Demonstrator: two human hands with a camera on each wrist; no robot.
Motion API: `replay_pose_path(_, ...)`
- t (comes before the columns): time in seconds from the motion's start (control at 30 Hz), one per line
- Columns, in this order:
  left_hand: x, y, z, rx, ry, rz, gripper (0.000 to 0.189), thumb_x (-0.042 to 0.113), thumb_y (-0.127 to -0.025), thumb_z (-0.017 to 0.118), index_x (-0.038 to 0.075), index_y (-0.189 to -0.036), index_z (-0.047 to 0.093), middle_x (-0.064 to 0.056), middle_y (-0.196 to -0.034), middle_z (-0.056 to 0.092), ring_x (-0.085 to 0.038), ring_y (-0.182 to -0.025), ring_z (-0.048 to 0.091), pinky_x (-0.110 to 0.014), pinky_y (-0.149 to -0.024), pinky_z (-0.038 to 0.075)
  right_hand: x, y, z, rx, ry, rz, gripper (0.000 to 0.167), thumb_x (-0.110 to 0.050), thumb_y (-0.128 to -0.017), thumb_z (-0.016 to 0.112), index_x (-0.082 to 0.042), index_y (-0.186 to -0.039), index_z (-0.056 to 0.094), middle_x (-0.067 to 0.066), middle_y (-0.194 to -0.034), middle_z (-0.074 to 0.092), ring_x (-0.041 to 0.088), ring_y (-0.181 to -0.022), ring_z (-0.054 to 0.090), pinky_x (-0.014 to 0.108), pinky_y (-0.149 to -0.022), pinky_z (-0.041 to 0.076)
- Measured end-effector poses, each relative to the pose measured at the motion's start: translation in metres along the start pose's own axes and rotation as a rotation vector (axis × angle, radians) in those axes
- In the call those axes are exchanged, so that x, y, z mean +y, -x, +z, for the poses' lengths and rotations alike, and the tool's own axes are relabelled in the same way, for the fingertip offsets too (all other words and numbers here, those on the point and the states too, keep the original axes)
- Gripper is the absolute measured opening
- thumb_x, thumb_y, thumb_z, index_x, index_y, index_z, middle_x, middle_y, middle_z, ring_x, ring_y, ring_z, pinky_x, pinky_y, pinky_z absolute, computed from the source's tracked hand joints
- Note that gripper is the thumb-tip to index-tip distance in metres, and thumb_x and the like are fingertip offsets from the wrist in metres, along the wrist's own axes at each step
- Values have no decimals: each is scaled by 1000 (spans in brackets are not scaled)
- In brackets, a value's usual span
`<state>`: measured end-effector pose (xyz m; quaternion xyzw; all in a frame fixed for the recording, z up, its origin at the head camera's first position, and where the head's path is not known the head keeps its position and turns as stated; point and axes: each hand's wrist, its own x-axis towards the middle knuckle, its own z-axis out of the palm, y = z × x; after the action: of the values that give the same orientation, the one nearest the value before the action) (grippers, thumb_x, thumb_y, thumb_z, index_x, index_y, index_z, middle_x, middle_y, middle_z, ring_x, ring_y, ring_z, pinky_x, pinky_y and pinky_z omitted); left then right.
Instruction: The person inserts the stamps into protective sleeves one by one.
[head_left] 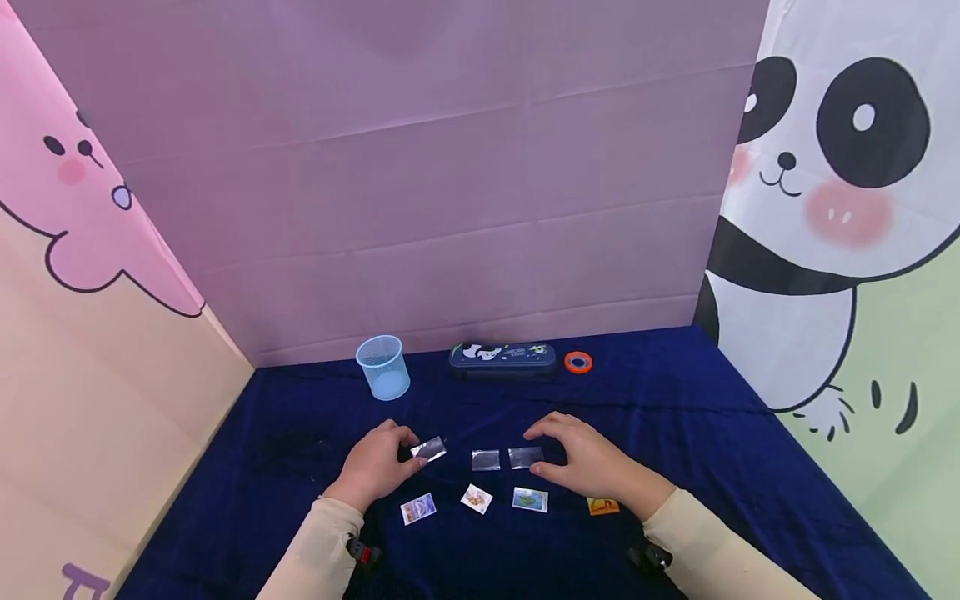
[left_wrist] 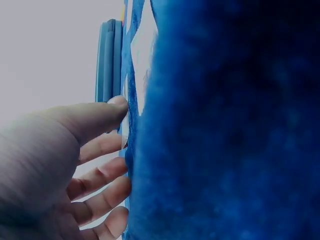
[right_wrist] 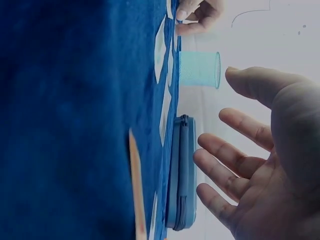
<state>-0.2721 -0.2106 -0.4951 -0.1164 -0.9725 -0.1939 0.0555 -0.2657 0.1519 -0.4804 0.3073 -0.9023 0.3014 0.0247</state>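
My left hand (head_left: 377,462) pinches the edge of a small clear plastic sleeve (head_left: 429,449) between thumb and forefinger, low over the dark blue cloth. In the left wrist view the thumb (left_wrist: 102,117) partly hides that sleeve. Two similar sleeves, one in the middle (head_left: 486,460) and one to its right (head_left: 522,457), lie flat. Above the right one hovers my right hand (head_left: 588,458), its fingers spread and holding nothing. Nearer me lie small picture cards: a purple-blue one (head_left: 418,508), a cream one (head_left: 476,498), a blue-green one (head_left: 530,499) and an orange one (head_left: 602,507), partly hidden.
At the back stand a light blue mesh cup (head_left: 383,368), a dark blue pencil case (head_left: 502,360) with panda pictures, and an orange-red roll of tape (head_left: 578,362). A purple backdrop (head_left: 450,208) rises behind the cloth-covered table (head_left: 675,400).
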Motion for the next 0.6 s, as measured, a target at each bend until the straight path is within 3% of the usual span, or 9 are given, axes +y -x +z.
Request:
replay_pose_path(0.2, 0, -1, 0, 0, 32, -8, 21, 27, -87, 88, 17, -100, 74, -1, -97, 61, -16, -82, 56, -41, -82, 55, -8, -6, 3, -1, 12, -22, 41, -31, -94, 81, -20, -131, 69, -6, -130, 63, 24, -123, 59, 55, -106, 47)
replay_pose_path(0.33, -3, 1, -1, -21, 141, -40, 13, 22, -92, 84, 19, -94, 71, 0, -94, 59, -16, -80, 55, -37, -76, 53, -15, -11, 5, -11, 9, -29, 40, -31, -94, 80, -20, -131, 69, -6, -130, 63, 23, -124, 59, 54, -106, 47)
replay_pose_path(0.47, -8, 3, -3, -33, 220, -63, 8, 19, -98, 77, 18, -94, 70, 1, -92, 57, -17, -79, 54, -34, -72, 52, -21, -15, 8, -23, -1, -26, 40, -31, -94, 80, -21, -131, 69, -7, -130, 62, 22, -125, 58, 53, -108, 46)
replay_pose_path(0.6, -13, 9, -6, -25, 232, -76, 7, 19, -100, 74, 19, -95, 69, 2, -91, 58, -17, -78, 55, -34, -71, 52, -26, -20, 13, -47, -8, -28, 40, -31, -95, 79, -20, -132, 68, -6, -130, 62, 23, -126, 57, 55, -108, 45)
